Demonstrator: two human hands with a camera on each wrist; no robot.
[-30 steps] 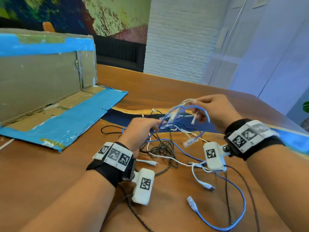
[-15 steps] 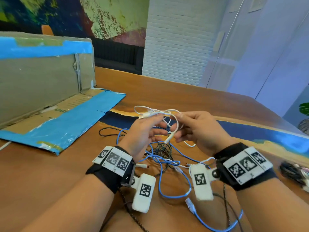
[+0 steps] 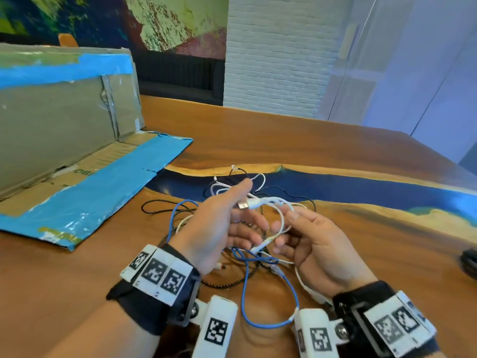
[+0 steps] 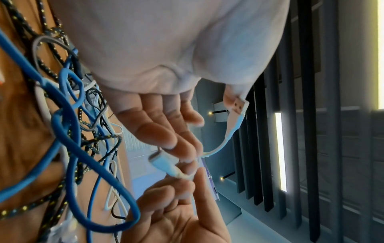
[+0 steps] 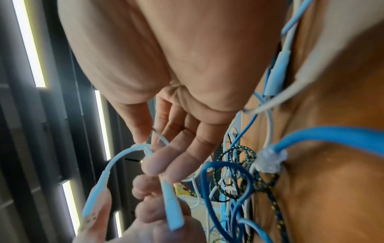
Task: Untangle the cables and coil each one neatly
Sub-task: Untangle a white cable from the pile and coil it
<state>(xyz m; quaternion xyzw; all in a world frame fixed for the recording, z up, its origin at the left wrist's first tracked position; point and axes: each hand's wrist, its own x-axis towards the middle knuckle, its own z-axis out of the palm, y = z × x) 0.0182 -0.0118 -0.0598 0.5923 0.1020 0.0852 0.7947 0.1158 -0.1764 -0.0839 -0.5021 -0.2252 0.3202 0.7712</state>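
A tangle of cables lies on the wooden table (image 3: 284, 140): a blue cable (image 3: 258, 301), a black braided cable (image 3: 232, 282) and a thin black cable (image 3: 284, 192). Both hands hold a white cable (image 3: 282, 220) above the tangle. My left hand (image 3: 244, 200) pinches its USB plug (image 4: 239, 105) between thumb and forefinger. My right hand (image 3: 284, 228) pinches the cable farther along, so a short loop hangs between the hands. The cable's second connector (image 5: 172, 205) sits between the fingers of both hands. More white loops (image 3: 227, 187) trail behind onto the table.
An open cardboard box (image 3: 64, 125) with blue tape stands at the left, its flap (image 3: 90, 197) lying flat on the table. A dark blue resin stripe (image 3: 361, 189) crosses the tabletop. Something dark (image 3: 468, 262) lies at the right edge.
The blue cable left both hands and dropped onto the table. The hands came together and lower, and now hold only the white cable, with its USB plug in my left hand.
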